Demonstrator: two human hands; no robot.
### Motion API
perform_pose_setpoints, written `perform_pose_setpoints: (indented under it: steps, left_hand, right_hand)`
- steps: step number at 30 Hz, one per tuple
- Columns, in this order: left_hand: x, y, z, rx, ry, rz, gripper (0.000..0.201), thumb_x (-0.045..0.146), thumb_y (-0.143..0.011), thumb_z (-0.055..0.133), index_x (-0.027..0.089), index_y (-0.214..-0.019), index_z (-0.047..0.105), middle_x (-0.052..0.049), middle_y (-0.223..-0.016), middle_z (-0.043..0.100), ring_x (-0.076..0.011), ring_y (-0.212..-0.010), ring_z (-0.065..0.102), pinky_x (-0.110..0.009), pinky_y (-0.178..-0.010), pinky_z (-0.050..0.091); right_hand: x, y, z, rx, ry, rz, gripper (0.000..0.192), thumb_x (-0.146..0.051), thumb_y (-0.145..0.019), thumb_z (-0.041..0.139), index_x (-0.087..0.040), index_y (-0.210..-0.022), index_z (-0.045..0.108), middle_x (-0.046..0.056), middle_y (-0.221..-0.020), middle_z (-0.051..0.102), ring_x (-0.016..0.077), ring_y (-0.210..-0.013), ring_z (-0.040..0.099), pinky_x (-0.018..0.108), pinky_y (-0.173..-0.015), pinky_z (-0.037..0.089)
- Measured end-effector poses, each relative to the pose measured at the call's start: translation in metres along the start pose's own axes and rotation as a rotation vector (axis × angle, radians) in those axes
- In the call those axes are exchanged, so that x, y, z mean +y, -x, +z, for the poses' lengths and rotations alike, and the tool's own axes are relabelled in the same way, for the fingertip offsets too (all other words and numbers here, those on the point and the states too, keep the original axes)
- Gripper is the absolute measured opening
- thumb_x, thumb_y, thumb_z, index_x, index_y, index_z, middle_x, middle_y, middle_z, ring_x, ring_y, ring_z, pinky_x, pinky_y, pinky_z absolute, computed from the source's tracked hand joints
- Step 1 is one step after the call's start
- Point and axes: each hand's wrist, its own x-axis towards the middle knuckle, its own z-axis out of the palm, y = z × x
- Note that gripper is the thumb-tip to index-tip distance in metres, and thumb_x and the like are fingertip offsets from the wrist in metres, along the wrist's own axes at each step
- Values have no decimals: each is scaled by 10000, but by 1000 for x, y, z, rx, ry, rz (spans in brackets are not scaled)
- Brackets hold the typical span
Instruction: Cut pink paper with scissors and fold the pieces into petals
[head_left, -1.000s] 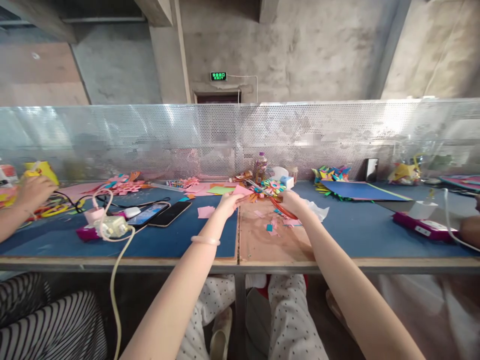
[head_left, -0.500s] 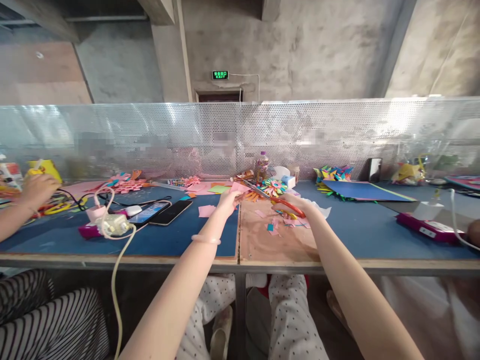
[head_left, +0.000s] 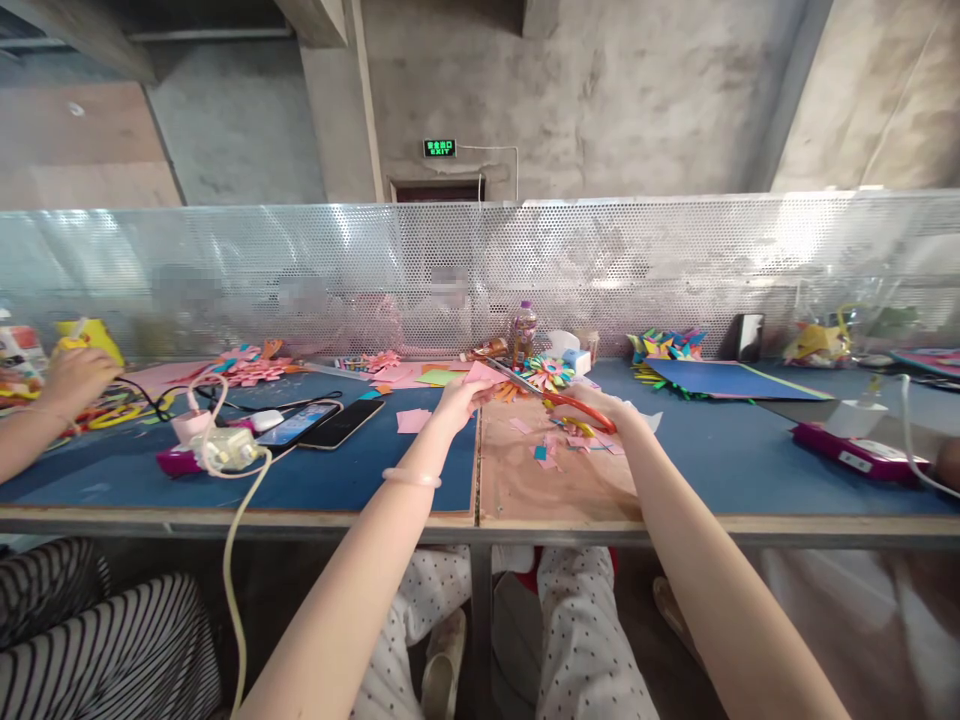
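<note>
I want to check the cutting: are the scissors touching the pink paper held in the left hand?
Touching. In the head view the scissors blade tip meets the edge of the pink paper pinched by the left hand.

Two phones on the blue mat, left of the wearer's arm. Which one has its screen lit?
The left phone, nearer the white charger: its screen glows bluish. The right phone, closer to the left hand, shows a black screen.

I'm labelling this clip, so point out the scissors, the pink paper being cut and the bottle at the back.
scissors [head_left: 579, 404]: head view, on the orange handle in the right hand.
pink paper [head_left: 480, 373]: head view, on the sheet's upper face above the left hand's fingers.
bottle [head_left: 523, 333]: head view, on its body below the cap.
</note>
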Motion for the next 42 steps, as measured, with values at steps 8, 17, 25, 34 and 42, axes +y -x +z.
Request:
perform_pose_setpoints:
  steps: [8,17,25,34,42]
  left_hand:
    - [-2,0,-2,-66,12,45,90,52,-608,666,85,-691,654,-116,-775,708,-203,-769,674,-293,-760,530]
    - [-2,-1,-1,-103,3,73,109,55,-598,674,74,-703,656,-103,-730,704,-183,-715,672,-276,-743,523]
    - [-1,1,0,-68,-37,73,111,49,-594,675,97,-689,643,-100,-726,704,-203,-740,675,-284,-729,526]
    - [4,9,5,6,-67,66,68,42,-647,637,105,-667,625,-96,-745,704,-206,-747,676,-258,-671,533]
    - [0,3,2,-16,-43,64,76,41,-655,637,80,-721,642,-125,-798,704,-207,-764,675,-275,-720,536]
  right_hand:
    - [-2,5,1,22,12,9,118,-248,-655,507,-166,-575,480,-6,-513,510,98,-432,457,211,-392,299]
    - [2,0,1,33,34,21,126,-258,-647,503,-168,-572,460,-15,-509,502,97,-433,453,210,-408,305]
    - [-2,4,1,31,-14,46,91,-240,-641,510,-167,-589,491,-10,-499,514,100,-431,463,206,-401,322]
    - [7,-3,2,33,-33,77,93,-248,-649,514,-170,-598,515,-3,-513,534,104,-434,480,208,-399,331]
    - [6,-3,1,12,-17,88,110,-261,-642,549,-172,-586,516,-3,-506,536,115,-448,495,205,-398,340]
